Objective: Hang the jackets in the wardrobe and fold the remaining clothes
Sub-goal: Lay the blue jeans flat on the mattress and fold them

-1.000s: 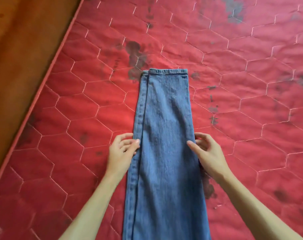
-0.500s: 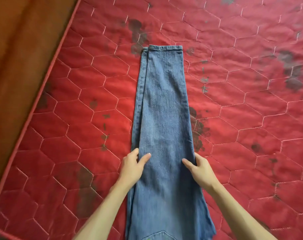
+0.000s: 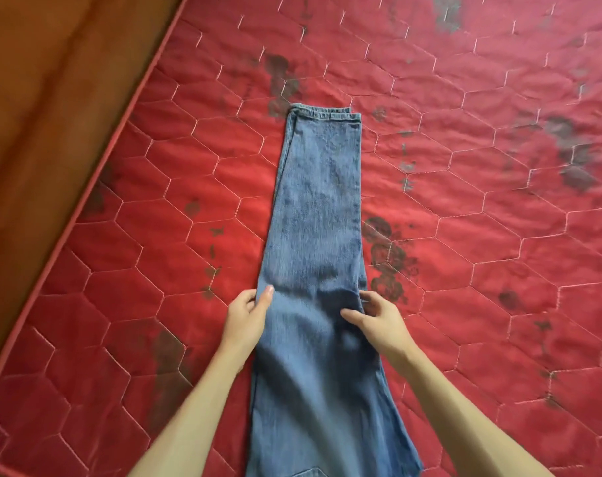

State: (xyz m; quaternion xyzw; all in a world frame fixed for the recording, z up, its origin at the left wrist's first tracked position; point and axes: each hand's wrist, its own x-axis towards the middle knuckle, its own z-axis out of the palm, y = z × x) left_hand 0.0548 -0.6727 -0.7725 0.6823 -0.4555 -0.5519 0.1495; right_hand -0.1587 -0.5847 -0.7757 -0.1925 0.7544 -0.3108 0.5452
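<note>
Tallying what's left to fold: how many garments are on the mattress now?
1: the jeans lie lengthwise on the mattress, hems at the far end; the left hand and right hand pinch their side edges. Others may lie out of view.

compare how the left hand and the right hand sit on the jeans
The left hand grips the left edge of the jeans; the right hand grips the right edge. The left hand's thumb points along the edge toward the far hem, while the right hand's thumb lies inward across the denim. Both pinch the jeans at about the same level on the red mattress.
</note>
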